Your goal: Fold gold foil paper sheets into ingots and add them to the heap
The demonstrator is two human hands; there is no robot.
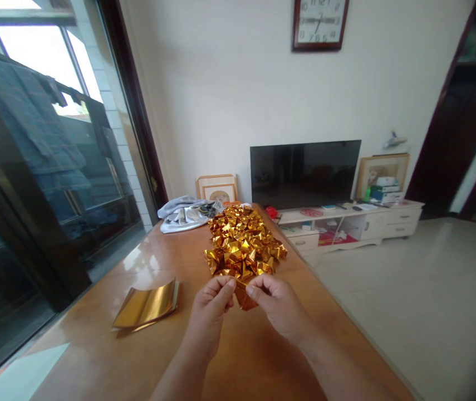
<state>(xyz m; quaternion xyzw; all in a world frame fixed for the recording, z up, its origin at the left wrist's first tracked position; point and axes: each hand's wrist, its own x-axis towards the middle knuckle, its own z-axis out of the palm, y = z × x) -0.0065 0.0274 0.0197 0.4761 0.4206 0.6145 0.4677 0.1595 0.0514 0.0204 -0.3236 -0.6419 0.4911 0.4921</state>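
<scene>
Head view takes in a room: a white wall with a clock, a sliding glass door on my left and a tiled floor on my right. Against the wall, a dark TV stands on a low white cabinet. A framed picture leans at the far end of the counter, a long wooden one running away from me, and a grey cloth lies bunched there too.

On the counter, a heap of folded gold foil pieces sits straight ahead of me, and a flat stack of gold foil sheets lies off to my left.

My forearms come up from below and angle inward, with both wrists raised above the counter. My left grip and right grip are both closed, thumbs over fingers, pinching one folded foil piece between them just in front of the heap, its lower corner hanging down. With foil this thin, I'd judge it best to press with the fingertips alone and keep the folded edges lined up, so it creases cleanly and doesn't tear.
</scene>
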